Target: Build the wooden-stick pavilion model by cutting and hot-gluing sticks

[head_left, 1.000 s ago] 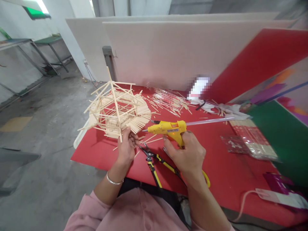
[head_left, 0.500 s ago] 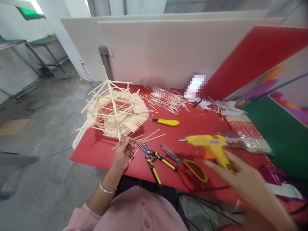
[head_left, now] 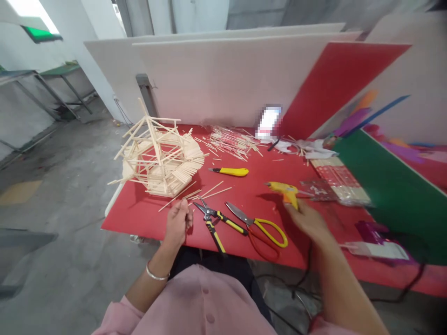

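On the left end of the red worktop [head_left: 146, 216] stands a pale dome-shaped frame built of thin wooden sticks [head_left: 160, 158], resting on the surface with loose sticks just in front of it. The left hand [head_left: 177, 223] hovers near the front edge, its grip pinched together on a thin wooden stick [head_left: 172, 203] that points toward the frame. Just right of it lie black-and-yellow pliers [head_left: 213, 221] and yellow-handled scissors [head_left: 260, 225], with a yellow utility knife [head_left: 230, 171] behind them. Further right, the right hand [head_left: 307, 218] has its grip clamped on the handle of a yellow hot-glue gun [head_left: 283, 190], nozzle pointing left, low over the worktop.
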A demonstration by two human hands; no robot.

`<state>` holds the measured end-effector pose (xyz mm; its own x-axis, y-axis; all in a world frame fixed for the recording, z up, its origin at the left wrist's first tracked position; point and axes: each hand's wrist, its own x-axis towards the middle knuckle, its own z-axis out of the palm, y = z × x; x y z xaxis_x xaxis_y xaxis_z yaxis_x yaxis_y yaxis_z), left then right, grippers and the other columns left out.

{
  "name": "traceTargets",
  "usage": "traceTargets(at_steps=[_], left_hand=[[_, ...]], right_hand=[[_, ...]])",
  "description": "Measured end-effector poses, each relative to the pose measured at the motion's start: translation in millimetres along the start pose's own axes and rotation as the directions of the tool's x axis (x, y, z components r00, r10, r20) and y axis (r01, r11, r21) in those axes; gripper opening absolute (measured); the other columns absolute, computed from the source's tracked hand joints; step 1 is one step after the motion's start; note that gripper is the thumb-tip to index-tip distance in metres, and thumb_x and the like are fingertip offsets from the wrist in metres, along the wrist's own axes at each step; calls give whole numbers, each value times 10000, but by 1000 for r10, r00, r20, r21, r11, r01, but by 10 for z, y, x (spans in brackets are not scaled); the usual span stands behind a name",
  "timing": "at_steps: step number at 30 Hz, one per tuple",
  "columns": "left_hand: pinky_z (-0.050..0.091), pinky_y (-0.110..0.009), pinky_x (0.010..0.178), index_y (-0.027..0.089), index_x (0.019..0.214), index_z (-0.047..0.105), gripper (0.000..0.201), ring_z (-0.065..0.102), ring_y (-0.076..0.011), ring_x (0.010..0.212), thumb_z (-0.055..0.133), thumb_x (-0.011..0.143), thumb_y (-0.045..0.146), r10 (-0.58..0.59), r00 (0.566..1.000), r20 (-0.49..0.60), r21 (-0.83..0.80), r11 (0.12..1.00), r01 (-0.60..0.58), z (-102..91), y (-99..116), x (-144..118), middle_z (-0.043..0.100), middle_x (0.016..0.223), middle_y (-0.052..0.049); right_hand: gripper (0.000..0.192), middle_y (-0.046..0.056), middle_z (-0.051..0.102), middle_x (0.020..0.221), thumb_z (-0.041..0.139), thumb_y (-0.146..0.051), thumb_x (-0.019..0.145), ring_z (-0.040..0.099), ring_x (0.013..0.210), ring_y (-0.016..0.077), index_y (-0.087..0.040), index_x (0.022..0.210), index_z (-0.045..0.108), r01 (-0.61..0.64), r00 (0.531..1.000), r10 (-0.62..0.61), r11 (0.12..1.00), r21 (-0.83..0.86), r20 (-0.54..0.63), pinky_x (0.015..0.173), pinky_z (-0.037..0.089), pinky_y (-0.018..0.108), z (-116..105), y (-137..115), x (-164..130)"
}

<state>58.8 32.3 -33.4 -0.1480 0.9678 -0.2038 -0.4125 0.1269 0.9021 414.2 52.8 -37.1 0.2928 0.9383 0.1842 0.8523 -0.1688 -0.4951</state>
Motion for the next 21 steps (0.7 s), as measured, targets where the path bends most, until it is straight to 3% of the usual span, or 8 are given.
traceTargets(at_steps=[3, 7, 10, 11, 12, 16, 18, 21], left_hand=[[325, -150, 361, 148, 646, 629, 322, 437, -51, 363, 722, 717, 449, 34, 999, 10, 124, 992, -35, -76, 24, -48, 584, 485, 4], [407, -178, 383, 121, 696, 738, 218, 480, -84, 365, 784, 635, 325, 11, 999, -42, 222, 975, -2, -116, -3, -107, 560, 404, -2], [437, -204, 366, 138, 650, 746, 193, 507, -102, 367, 812, 578, 304, -4, 998, -63, 240, 971, 19, -58, -69, -130, 599, 437, -13], [441, -208, 361, 145, 636, 745, 186, 502, -98, 360, 815, 573, 306, -7, 999, -48, 241, 970, 18, -31, -88, -135, 617, 459, -16], [444, -211, 356, 151, 627, 745, 181, 497, -92, 355, 815, 572, 309, -9, 1000, -29, 240, 971, 15, -6, -100, -141, 636, 485, -21], [472, -217, 378, 158, 624, 747, 164, 552, -108, 404, 814, 578, 300, -15, 999, 35, 271, 963, 5, -5, -92, -177, 688, 578, -50], [482, -211, 415, 153, 617, 740, 158, 577, -115, 441, 820, 577, 284, -1, 999, 33, 299, 954, -9, -92, -78, -188, 693, 593, -56], [398, -187, 362, 154, 593, 700, 211, 488, -87, 361, 814, 601, 331, -4, 1000, -3, 299, 954, 5, -270, -83, -171, 601, 455, -4]], right_hand=[[320, 94, 612, 610, 575, -492, 751, 530, 515, 192, -186, 688, 642, -2, 999, 5, 999, -46, 51, 527, 352, 317, 216, -47, 128], [228, 138, 650, 777, 653, -405, 679, 588, 721, 254, -189, 754, 659, 40, 999, -41, 999, -37, -25, 626, 383, 365, 140, -229, 61], [273, 148, 678, 940, 590, -386, 742, 610, 854, 252, -184, 893, 693, 107, 993, -100, 985, 138, -58, 727, 436, 382, 162, -691, -111], [294, 111, 693, 963, 523, -409, 801, 624, 844, 217, -204, 918, 699, 132, 991, -133, 967, 218, -11, 745, 458, 357, 227, -908, -169], [317, 115, 700, 984, 528, -421, 813, 632, 867, 221, -184, 928, 706, 101, 978, -166, 905, 413, 124, 775, 469, 363, 319, -1143, -218], [394, 55, 734, 873, 595, -471, 787, 649, 713, 181, -169, 1012, 710, 93, 899, -321, 804, 587, 299, 659, 500, 287, 732, -2009, -292], [340, 27, 737, 832, 564, -430, 820, 651, 700, 164, -173, 975, 724, 98, 857, -395, 756, 647, 331, 646, 496, 258, 813, -2255, -325], [275, 1, 727, 753, 537, -371, 848, 649, 696, 152, -193, 830, 747, 115, 801, -483, 705, 700, 354, 633, 477, 233, 728, -2320, -516]])
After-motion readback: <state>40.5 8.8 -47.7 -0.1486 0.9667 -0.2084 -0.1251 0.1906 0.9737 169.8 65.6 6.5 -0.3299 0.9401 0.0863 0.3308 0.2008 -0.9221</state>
